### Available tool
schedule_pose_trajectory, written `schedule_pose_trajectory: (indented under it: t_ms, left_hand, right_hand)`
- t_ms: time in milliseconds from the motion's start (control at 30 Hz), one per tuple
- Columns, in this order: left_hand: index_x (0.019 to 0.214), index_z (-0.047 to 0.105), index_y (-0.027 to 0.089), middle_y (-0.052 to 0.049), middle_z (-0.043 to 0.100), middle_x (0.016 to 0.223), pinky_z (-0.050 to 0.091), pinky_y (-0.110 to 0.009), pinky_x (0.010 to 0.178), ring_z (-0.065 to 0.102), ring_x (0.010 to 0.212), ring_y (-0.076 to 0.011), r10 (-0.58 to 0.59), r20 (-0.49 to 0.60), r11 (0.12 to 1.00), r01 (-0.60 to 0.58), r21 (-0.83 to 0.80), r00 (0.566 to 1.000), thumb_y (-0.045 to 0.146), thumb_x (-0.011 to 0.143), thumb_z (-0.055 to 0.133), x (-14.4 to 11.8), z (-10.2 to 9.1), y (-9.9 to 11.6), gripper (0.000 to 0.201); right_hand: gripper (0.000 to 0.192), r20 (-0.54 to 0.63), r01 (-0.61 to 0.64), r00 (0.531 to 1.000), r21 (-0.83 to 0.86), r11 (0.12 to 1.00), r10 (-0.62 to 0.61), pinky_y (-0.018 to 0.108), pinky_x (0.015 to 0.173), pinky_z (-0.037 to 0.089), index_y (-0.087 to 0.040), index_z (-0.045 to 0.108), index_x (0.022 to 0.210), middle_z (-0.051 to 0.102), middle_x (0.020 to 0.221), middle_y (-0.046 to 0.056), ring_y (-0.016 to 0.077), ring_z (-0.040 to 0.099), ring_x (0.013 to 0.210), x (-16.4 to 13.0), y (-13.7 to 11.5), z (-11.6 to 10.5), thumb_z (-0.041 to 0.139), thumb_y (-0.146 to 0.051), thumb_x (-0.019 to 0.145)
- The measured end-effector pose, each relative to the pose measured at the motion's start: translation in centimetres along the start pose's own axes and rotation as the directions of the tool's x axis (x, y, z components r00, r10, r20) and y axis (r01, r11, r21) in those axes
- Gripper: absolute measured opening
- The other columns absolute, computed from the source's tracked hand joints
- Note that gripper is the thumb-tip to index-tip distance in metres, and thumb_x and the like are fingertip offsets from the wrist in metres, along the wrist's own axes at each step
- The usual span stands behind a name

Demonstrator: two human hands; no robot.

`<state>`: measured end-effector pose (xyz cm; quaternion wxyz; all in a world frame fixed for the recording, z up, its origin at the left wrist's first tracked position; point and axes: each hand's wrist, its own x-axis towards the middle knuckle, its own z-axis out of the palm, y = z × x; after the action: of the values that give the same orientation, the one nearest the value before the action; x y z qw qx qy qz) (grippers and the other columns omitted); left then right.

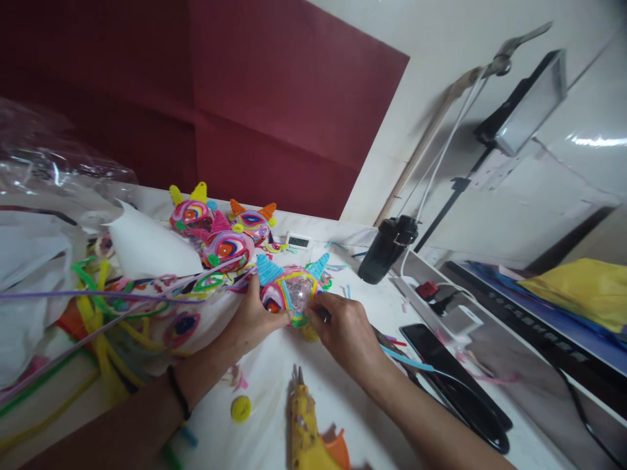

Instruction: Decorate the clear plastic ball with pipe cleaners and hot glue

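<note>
Both hands hold a round craft ball (290,292) wrapped in coloured pipe cleaners, with two blue horns and a clear sparkly patch in its middle. My left hand (252,316) grips its left side. My right hand (343,329) pinches its lower right edge. The ball rests just above the white table (274,391). Three similar finished balls (223,245) with yellow, orange and pink horns sit behind it.
A yellow glue gun (306,424) lies near the front edge, beside a small yellow coil (240,408). Loose pipe cleaners (98,313) and plastic bags (44,196) crowd the left. A black cup (386,248), phone (435,356), power strip (441,300) and small digital timer (298,242) lie right.
</note>
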<state>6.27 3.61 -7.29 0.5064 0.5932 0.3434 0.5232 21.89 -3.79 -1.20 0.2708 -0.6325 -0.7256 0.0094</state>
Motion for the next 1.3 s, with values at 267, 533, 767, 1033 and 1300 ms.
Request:
schedule_pose_trajectory:
  t_ms: [267,533,767,1033,1300]
  left_hand:
    - [0.126,0.044,0.023,-0.007,0.065,0.119,0.052,-0.036,0.094,0.065,0.109,-0.0249,0.000,0.021,1.000,0.000,0.012,1.000,0.018,0.061,0.078,0.0,0.0,-0.2,0.074]
    - [0.129,0.046,0.025,-0.003,0.069,0.107,0.054,-0.038,0.090,0.067,0.103,-0.0268,-0.026,-0.082,0.995,0.033,0.089,0.996,0.016,0.053,0.081,0.1,0.0,-0.4,0.084]
    - [0.132,0.044,0.025,-0.003,0.069,0.106,0.055,-0.035,0.088,0.068,0.103,-0.0253,-0.048,-0.065,0.999,0.049,0.020,0.997,0.017,0.054,0.082,-0.1,0.0,-0.3,0.087]
    - [0.137,0.033,0.023,-0.009,0.064,0.120,0.053,-0.039,0.092,0.066,0.107,-0.0259,-0.030,0.023,0.999,0.031,-0.023,0.999,0.025,0.057,0.082,-0.5,0.7,0.1,0.094]
    - [0.143,0.031,0.022,-0.012,0.061,0.129,0.052,-0.041,0.097,0.063,0.115,-0.0283,-0.083,-0.070,0.996,0.085,0.030,0.994,0.024,0.055,0.080,-0.7,1.5,0.9,0.101]
  right_hand:
    - [0.008,0.016,-0.019,1.000,0.007,1.000,0.018,0.024,0.062,0.044,-0.018,0.071,0.082,0.077,0.080,0.006,0.0196,0.071,0.071,0.1,0.0,-0.2,0.065,-0.012,0.084]
    - [0.008,-0.001,0.002,1.000,-0.022,1.000,-0.002,0.024,0.062,0.043,-0.018,0.071,0.082,0.077,0.080,0.006,0.0193,0.071,0.070,-0.1,-0.1,0.0,0.065,-0.013,0.084]
    - [0.008,-0.008,0.010,1.000,-0.016,1.000,-0.010,0.024,0.060,0.042,-0.019,0.071,0.081,0.076,0.078,0.005,0.0184,0.069,0.067,-0.3,0.0,0.1,0.066,-0.013,0.083]
    - [0.007,0.019,-0.019,1.000,-0.006,1.000,0.019,0.025,0.063,0.043,-0.018,0.071,0.085,0.077,0.081,0.006,0.0205,0.071,0.072,-0.2,0.0,-0.1,0.065,-0.013,0.084]
    - [0.008,0.002,0.018,1.000,0.004,1.000,-0.018,0.024,0.062,0.042,-0.019,0.069,0.085,0.076,0.079,0.005,0.0191,0.070,0.070,-0.3,0.1,-0.1,0.063,-0.012,0.085]
